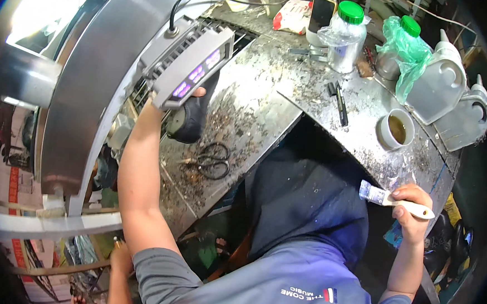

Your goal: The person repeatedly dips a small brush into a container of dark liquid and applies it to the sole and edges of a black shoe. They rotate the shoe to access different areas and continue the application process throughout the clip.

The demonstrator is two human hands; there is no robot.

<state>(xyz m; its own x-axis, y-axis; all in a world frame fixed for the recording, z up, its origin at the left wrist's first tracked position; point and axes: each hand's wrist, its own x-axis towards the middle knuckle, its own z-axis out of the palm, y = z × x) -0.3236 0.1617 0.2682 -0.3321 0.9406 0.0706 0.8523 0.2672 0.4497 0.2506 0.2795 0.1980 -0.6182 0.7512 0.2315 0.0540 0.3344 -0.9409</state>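
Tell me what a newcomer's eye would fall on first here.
Probably the gray lamp with glowing violet panels at upper left, partly covering the dark shoe and the left grip at it. Next comes the pale-handled brush in the right grip, toward the picture's right side. Two green-lidded containers at upper right also stand out.

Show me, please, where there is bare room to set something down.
Free, though stained: between the slim black marker and round white cup. Crowded: around the left round, green-lidded jar; debris surrounds the black looped scissors.
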